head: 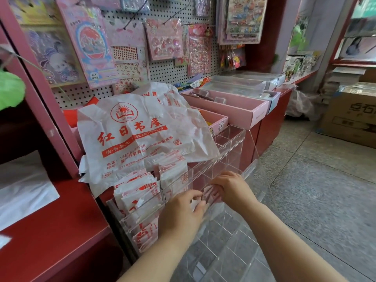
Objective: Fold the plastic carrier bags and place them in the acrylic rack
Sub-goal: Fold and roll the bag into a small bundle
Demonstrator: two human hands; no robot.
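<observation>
A clear acrylic rack (pixel 230 143) with tiered compartments stands in front of the red counter. Its left compartments hold folded white-and-red carrier bags (pixel 138 192). My left hand (pixel 183 210) and my right hand (pixel 230 186) both grip one folded bag (pixel 211 195) at a middle compartment of the rack, partly behind its clear front wall. A pile of unfolded white carrier bags with red print (pixel 130 135) lies on the counter behind the rack.
Pink trays (pixel 234 106) and clear boxes (pixel 240 84) line the red counter (pixel 50 231) to the right. A pegboard with sticker packs (pixel 158 37) hangs behind. Cardboard boxes (pixel 350 115) stand on the tiled floor at right. White sheets (pixel 22 188) lie at left.
</observation>
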